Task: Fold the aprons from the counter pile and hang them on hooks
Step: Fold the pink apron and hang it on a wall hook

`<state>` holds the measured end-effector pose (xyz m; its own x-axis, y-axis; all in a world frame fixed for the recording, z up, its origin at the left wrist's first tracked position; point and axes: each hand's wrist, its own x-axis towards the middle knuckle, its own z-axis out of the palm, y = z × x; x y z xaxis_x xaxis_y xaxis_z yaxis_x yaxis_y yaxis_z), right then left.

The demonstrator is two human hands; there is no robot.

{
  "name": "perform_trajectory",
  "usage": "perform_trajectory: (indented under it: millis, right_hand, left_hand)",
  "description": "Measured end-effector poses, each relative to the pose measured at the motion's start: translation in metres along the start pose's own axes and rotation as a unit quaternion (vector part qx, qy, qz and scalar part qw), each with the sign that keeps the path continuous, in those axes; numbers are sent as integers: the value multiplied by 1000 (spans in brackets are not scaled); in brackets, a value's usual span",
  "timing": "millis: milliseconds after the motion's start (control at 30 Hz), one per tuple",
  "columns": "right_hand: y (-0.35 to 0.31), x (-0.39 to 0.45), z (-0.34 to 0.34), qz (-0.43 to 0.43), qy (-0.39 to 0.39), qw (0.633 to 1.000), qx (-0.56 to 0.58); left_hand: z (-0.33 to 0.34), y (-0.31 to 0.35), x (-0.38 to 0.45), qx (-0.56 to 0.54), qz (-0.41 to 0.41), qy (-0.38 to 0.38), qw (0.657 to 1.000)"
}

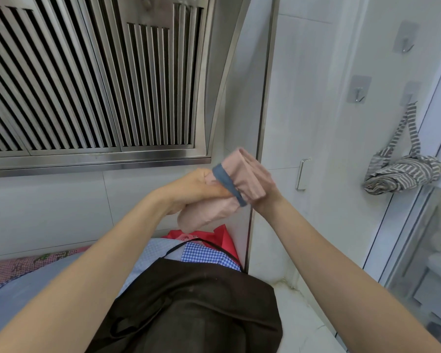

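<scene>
Left hand point(199, 186) and right hand point(261, 183) both grip folded pink apron point(245, 178); no writing legible, seemingly.

Slatted steel range hood point(92, 80), cabinet handle point(301, 174)

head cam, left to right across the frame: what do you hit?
Slatted steel hood vent → left hand → folded pink apron gripped by both hands → right hand → cabinet handle → bare wall hook → striped apron hanging from a hook.
</scene>
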<state>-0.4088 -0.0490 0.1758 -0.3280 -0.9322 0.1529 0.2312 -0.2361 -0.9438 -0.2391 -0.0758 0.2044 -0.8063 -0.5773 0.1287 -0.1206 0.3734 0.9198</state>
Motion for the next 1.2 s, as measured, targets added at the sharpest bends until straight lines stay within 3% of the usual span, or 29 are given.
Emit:
perform_trajectory:
  millis: [67, 133, 167, 267, 333, 433, 600, 700, 767, 900, 1067, 1200]
  right_hand:
    - [-4, 0, -2, -9, -15, 995, 101]
    - [-17, -6, -1, -22, -70, 994, 78]
    - [-25, -14, 1, -25, -102, 994, 39]
    - [-33, -23, 9, -21, -155, 969, -191]
    - [-34, -21, 14, -35, -132, 934, -330]
    - [-38, -17, 15, -85, -68, 939, -325]
    - [-52, -24, 19, -110, -132, 875, -453]
    - [-56, -26, 21, -92, -139, 880, -446]
    - [-58, -26, 24, -73, -168, 859, -479]
    - [-67, -28, 18, 1, -230, 825, -516]
    - [-61, -25, -1, 15, -215, 878, -428]
    - [-57, -27, -6, 47, -253, 868, -425]
  left_hand:
    - [-3, -10, 3, -167, -12, 76, 983]
    - [-3, -20, 2, -290, -52, 151, 943]
    - [-4, -26, 2, -302, -69, 168, 936]
    - [-3, -38, 3, -245, -83, 152, 954]
    - [2, -37, 5, -203, -70, 141, 967]
    - [3, -31, 9, -141, -63, 118, 981]
    - [-7, -22, 11, -4, -106, 12, 994]
    - [-9, -14, 14, 138, -114, -33, 983]
    - [-7, -12, 17, 191, -95, -46, 976]
    - [-4, -12, 18, 147, -67, 29, 986]
    - [-8, -18, 16, 52, -54, 18, 997]
    - [-16, -15, 17, -121, 43, 7, 992]
